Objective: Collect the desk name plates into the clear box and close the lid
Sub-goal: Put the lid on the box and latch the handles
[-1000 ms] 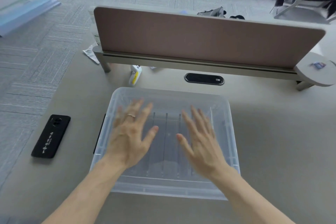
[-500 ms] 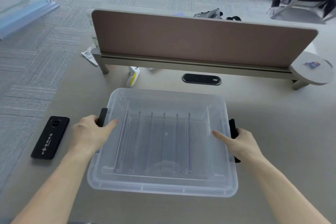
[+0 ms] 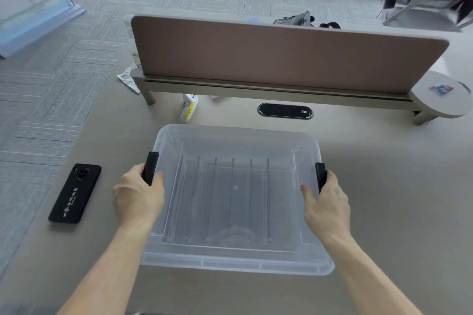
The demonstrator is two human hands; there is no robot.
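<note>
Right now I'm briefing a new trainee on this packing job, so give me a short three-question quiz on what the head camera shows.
1. True or false: the translucent clear plastic box has its lid on.
2. What does each hand grip?
3. Which lies on the grey desk on the left-hand side of the box: A) a mug, B) a black phone, C) a stapler?

Key
1. True; the lid covers it.
2. The left hand holds the black left latch; the right hand holds the black right latch.
3. B, the black phone.
</note>
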